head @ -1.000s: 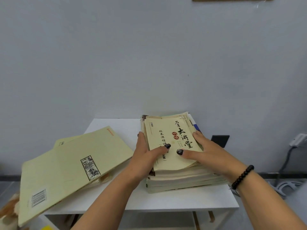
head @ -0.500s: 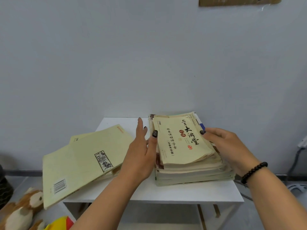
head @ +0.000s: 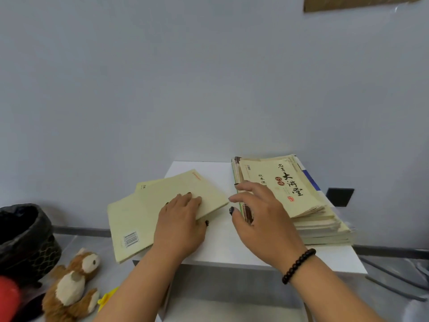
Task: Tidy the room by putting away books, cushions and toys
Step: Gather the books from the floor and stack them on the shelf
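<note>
A: Where do the books lie?

B: Two loose pale-green books [head: 167, 210] sit askew at nine o'clock on the white table [head: 232, 247], overhanging its edge. The left hand [head: 180, 225] rests flat on the upper one, fingers straight, likely to draw them in.

A: And the other hand?

B: The right hand [head: 260, 219] hovers relaxed and empty beside the book stack [head: 299, 205] at three o'clock — several books, too tight to count.

A: Toys?

B: One plush toy [head: 72, 284] on the floor at seven o'clock, near a black bin [head: 25, 235] — not yet put away.
</note>
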A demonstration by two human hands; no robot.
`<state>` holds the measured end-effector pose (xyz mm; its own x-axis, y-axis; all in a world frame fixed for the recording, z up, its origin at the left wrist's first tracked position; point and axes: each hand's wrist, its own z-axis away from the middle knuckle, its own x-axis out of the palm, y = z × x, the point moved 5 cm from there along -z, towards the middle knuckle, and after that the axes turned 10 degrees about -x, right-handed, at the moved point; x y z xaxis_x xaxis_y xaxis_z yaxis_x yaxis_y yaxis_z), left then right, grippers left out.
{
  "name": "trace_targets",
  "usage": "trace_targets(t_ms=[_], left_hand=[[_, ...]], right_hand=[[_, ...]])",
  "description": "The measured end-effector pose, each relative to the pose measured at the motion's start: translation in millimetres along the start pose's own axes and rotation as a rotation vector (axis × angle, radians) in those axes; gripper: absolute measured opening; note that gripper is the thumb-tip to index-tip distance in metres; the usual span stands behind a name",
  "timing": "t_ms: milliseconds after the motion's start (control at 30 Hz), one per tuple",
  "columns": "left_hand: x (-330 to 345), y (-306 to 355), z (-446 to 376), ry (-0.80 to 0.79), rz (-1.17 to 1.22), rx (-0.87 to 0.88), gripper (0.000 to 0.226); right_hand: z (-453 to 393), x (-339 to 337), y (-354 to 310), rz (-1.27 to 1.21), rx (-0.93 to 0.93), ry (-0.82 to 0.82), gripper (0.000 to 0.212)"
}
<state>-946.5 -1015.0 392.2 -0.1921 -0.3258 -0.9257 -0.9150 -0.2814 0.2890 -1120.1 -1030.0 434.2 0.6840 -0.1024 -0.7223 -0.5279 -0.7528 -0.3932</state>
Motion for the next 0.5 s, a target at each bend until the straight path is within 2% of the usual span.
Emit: trace_targets(t_ms=[67,167,300,367,500], left_hand=[[2,-3,-1,0.012,-0.053,0.000,0.044],[-10,4,1,0.148,-0.087,0.041,0.032],[-39,-2,-1,0.254,0.068,-0.131,0.042],[-61,-7,-1,0.374,0.184,-0.170,0.041],[-109,-6,13,0.661,0.311,-0.092,0.040]], right_hand=[[-1,4,-2,-0.036,0.011,-0.006,0.020],[-4,3,-1,-0.073,0.046,0.021,0.018],[-4,-1,-1,-0.156,0.087,0.073,0.018],[-3,-1,0,-0.204,0.102,0.081,0.018],[-2,-1,2,-0.305,0.146,0.094,0.020]])
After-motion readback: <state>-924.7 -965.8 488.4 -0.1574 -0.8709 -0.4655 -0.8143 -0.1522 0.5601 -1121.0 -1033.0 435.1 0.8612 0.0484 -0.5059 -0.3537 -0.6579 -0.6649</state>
